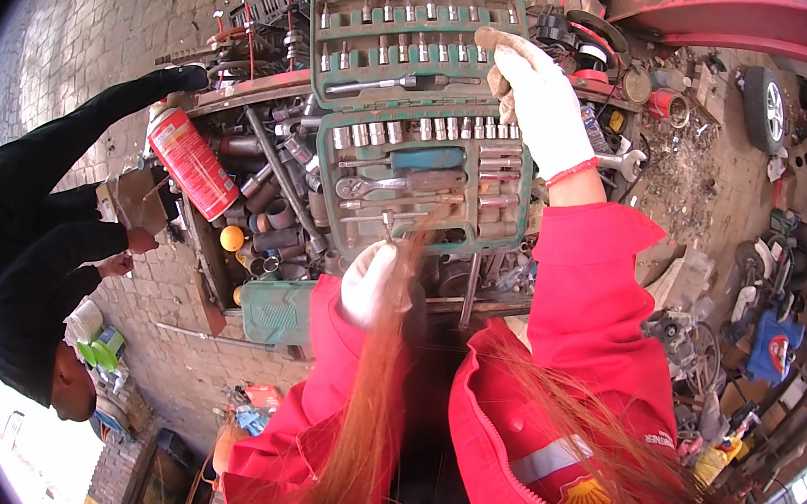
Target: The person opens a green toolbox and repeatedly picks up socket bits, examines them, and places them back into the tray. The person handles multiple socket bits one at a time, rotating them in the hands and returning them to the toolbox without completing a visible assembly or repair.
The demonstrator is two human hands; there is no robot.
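An open green toolbox [412,100] lies just beyond the left hand [369,283] and beside the right hand [545,108]. A red can is well left of both. The gloved right hand has bent fingers; the left glove is partly hidden by hair. I cannot tell whether either grips anything. Between them lie a blue-handled screwdriver [428,159], a ratchet [359,189] and small sockets [370,133].

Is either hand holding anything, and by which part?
The left hand seems to pinch a small metal tool by its near end, though hair partly hides this. Whether the right hand holds anything cannot be told.
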